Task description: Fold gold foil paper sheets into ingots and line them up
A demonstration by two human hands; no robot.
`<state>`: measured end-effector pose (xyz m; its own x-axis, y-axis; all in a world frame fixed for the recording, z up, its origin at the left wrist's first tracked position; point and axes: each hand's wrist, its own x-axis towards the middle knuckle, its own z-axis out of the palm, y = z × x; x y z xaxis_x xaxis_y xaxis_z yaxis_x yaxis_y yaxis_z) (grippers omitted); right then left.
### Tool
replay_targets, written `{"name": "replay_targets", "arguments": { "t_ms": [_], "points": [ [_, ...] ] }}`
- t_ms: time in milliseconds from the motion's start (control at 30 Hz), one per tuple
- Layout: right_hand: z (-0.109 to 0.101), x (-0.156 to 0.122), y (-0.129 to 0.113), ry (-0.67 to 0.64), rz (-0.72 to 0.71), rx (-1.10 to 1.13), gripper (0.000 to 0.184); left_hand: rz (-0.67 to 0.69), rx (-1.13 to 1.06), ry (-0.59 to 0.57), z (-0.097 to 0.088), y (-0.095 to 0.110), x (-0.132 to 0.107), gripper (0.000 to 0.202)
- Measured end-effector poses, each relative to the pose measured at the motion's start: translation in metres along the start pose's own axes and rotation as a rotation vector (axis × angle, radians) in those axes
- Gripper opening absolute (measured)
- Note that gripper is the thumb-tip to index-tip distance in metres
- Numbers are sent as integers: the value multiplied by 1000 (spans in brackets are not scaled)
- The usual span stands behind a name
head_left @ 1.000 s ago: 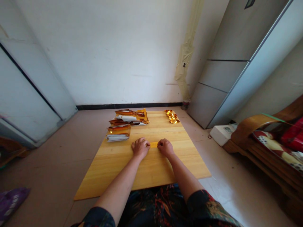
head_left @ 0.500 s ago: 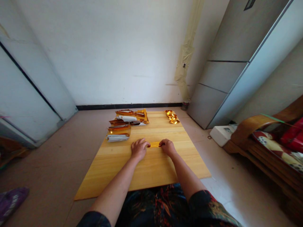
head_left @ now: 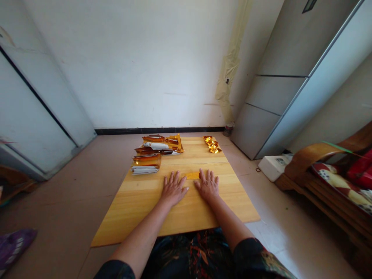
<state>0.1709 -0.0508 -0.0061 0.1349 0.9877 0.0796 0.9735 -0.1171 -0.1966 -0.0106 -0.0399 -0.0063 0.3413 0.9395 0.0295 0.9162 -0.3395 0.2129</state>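
Observation:
A flat strip of gold foil paper (head_left: 192, 176) lies on the wooden board (head_left: 139, 217) in front of me. My left hand (head_left: 173, 190) rests palm down at the strip's left end, fingers spread. At its right end, my right hand (head_left: 208, 185) also lies flat with fingers apart, near or over the edge of the foil. Neither hand grips anything. Beyond my left hand are stacks of gold and white paper sheets (head_left: 146, 161). Several shiny folded gold foil pieces (head_left: 213, 145) sit in a cluster at the board's far right corner.
A white wall (head_left: 145, 77) stands behind the board, with a grey refrigerator (head_left: 258, 112) to the right. On the right floor are a white box (head_left: 271, 167) and a wooden bench (head_left: 308, 186). A purple bag (head_left: 16, 248) lies at lower left.
Both hands have let go of the foil strip's ends. Their fingers have opened out flat onto the board on either side of it. The stacks and folded pieces stay put.

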Motion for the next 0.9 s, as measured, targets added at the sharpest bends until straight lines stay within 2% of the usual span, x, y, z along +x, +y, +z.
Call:
{"name": "replay_targets", "arguments": {
  "t_ms": [267,600,900],
  "points": [
    [-3,-12,-2,-26,-6,-18,77,26,25,15,-1,1,-10,54],
    [-4,-17,-2,-52,-3,-32,79,31,78,26,7,1,-13,56],
    [-7,-32,0,-43,-24,-7,78,43,80,43,-2,10,-23,55]
  ]
}}
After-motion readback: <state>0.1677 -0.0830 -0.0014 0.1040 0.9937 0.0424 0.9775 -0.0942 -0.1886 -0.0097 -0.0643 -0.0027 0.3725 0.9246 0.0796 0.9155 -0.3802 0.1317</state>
